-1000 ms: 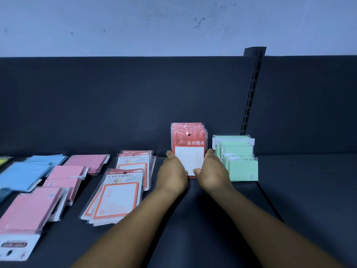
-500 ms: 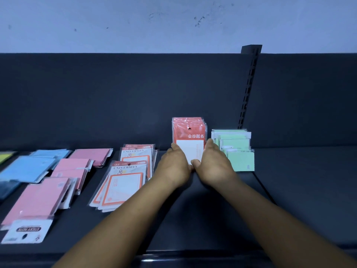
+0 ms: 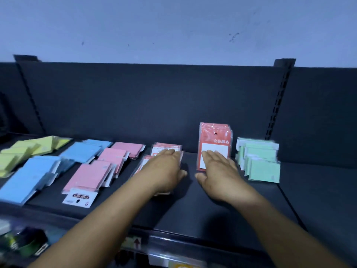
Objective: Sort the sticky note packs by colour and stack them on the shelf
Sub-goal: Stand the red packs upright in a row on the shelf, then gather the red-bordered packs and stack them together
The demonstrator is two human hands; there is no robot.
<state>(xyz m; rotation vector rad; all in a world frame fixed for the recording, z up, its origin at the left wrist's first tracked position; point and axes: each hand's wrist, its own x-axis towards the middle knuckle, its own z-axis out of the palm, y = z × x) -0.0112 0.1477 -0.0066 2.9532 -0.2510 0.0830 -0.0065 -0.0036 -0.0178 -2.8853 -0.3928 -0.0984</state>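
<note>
A stack of red packs point(image 3: 214, 136) stands upright against the dark back panel of the shelf point(image 3: 193, 206). My right hand point(image 3: 218, 171) lies flat in front of it, fingers spread, covering its lower part and holding nothing. Flat over the orange-framed packs point(image 3: 166, 147) to the left rests my left hand point(image 3: 164, 169), also open. Green packs point(image 3: 258, 161) stand stepped to the right of the red stack. Pink packs point(image 3: 90, 176), blue packs point(image 3: 31, 176) and yellow packs point(image 3: 25, 151) lie in rows further left.
A white "sticky note" header card point(image 3: 80, 198) sticks out from the front pink pack near the shelf's front edge. A slotted upright point(image 3: 278, 101) rises behind the green packs. Below the shelf edge at the lower left sit dark and green items point(image 3: 29, 244).
Both hands have let go of the red stack and opened. The left hand moved left onto the orange-framed packs. The view shifted left and down, revealing yellow packs.
</note>
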